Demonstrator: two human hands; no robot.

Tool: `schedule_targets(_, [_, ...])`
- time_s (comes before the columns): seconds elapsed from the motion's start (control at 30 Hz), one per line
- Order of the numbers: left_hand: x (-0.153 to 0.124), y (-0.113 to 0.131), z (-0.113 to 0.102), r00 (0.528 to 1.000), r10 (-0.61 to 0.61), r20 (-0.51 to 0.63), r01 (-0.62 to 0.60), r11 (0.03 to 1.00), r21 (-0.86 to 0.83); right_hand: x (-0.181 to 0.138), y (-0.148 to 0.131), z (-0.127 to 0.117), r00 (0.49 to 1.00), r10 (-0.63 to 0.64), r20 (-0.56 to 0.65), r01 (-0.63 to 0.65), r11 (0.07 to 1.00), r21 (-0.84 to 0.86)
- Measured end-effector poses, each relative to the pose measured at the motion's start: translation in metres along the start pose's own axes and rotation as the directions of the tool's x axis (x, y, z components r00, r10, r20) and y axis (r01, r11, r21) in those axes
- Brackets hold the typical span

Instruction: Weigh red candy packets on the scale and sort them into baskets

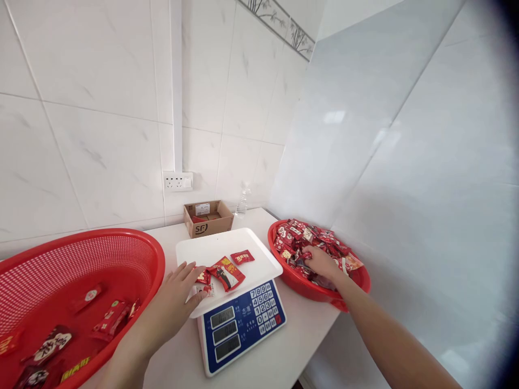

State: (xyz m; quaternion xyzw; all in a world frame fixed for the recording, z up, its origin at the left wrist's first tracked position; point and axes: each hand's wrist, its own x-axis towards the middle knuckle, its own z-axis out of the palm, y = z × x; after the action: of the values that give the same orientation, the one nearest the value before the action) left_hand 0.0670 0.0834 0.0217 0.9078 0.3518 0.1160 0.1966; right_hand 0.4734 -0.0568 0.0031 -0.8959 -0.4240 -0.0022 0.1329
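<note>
My left hand (176, 294) reaches over the left edge of the white scale pan (194, 248), fingers stretched out and apart. Beside its fingertips lie small red snack packets, one partly hidden under the fingers; whether they touch cannot be told. A larger red packet (227, 273) rests mid-pan, and a small red packet (242, 256) lies behind it. On the right, my right hand (319, 261) is inside a red basket (300, 292) heaped with red packets. Its fingers are closed around a small red packet (307, 255), mostly covered by them.
A large red mesh basket (156, 254) with several packets stands at the left. The scale's blue keypad panel (245, 327) faces me. Behind the pan are an open cardboard box (208, 219) and a clear bottle (242, 201). Tiled walls close off the back and right.
</note>
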Motion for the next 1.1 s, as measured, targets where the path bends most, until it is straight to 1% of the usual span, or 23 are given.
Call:
schedule_targets(0.07, [0.001,0.000,0.000,1.000,0.006,0.001,-0.006,1.000,0.000,0.002,-0.002,-0.005,1.000,0.014,-0.025,-0.014,1.000,-0.018])
schedule_targets(0.13, [0.002,-0.001,0.000,1.000,0.008,0.000,-0.008,1.000,-0.004,0.002,-0.006,-0.009,1.000,-0.005,-0.030,0.004,1.000,-0.025])
schedule_targets(0.27, [0.002,-0.004,0.001,1.000,0.018,-0.016,-0.018,0.999,-0.027,0.002,-0.014,-0.008,0.994,-0.089,0.059,0.091,0.995,-0.027])
schedule_targets(0.33, [0.001,-0.003,0.000,1.000,0.018,-0.017,-0.018,0.999,-0.029,0.004,-0.018,-0.006,0.990,-0.101,0.097,0.104,0.994,-0.031])
schedule_targets(0.43, [-0.001,0.001,-0.003,1.000,0.011,0.007,-0.011,1.000,-0.026,0.012,-0.025,-0.004,0.989,-0.101,0.112,0.105,0.994,-0.031])
schedule_targets(0.5, [-0.003,0.004,-0.005,1.000,0.006,0.026,-0.006,1.000,-0.025,0.017,-0.032,-0.002,0.989,-0.104,0.104,0.107,0.994,-0.027])
schedule_targets(0.6, [-0.004,0.006,-0.006,1.000,0.007,0.024,-0.006,0.999,-0.031,0.021,-0.040,0.002,0.991,-0.103,0.084,0.105,0.994,-0.028])
schedule_targets(0.7, [-0.004,0.004,-0.006,1.000,0.025,0.001,-0.025,0.999,-0.034,0.022,-0.042,0.002,0.993,-0.075,0.090,0.080,0.996,-0.049])
schedule_targets(0.77, [-0.004,0.003,-0.007,1.000,0.025,0.005,-0.025,0.999,-0.031,0.024,-0.039,-0.002,0.995,-0.041,0.088,0.047,0.996,-0.069])
schedule_targets(0.83, [-0.003,0.005,-0.007,1.000,0.014,0.023,-0.014,0.999,-0.031,0.028,-0.038,-0.006,0.999,-0.001,0.046,0.005,0.996,-0.094])
schedule_targets(0.9, [-0.003,0.008,-0.007,0.999,0.013,0.036,-0.012,0.999,-0.033,0.033,-0.039,-0.008,1.000,0.012,-0.008,-0.013,0.993,-0.113])
schedule_targets(1.0, [-0.004,0.010,-0.007,0.998,0.044,0.038,-0.043,0.999,-0.032,0.036,-0.046,-0.001,0.999,-0.019,-0.027,0.015,0.991,-0.134])
schedule_targets(1.1, [-0.005,0.008,-0.006,0.998,0.054,0.030,-0.053,0.998,-0.033,0.034,-0.052,0.010,0.999,-0.016,-0.030,0.011,0.988,-0.152])
